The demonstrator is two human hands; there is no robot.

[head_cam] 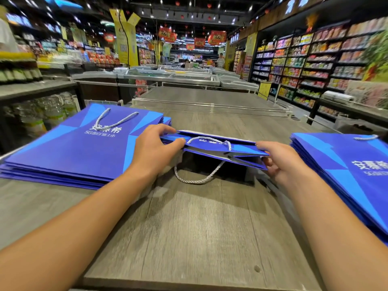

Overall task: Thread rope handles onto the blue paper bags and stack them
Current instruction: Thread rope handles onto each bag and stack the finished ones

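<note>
Presently, by size: grey wood-grain table [199, 223], carrying all items. Left stack of blue bags [69, 152], flat, handle threaded on the top one. Right stack of blue bags [344, 177], flat, partly out of view. Held bag [222, 150], between the stacks, lifted clear of the table, mouth slightly agape, both rope handles [197, 179] fitted, one hanging below. Left hand [155, 150] pinches the bag's left edge; right hand [279, 162] pinches its right edge, fingers curled round the paper. Handling, as judged: light, stiff card that creases if squeezed; best gripped at the folded side edges; rope limp.
</note>
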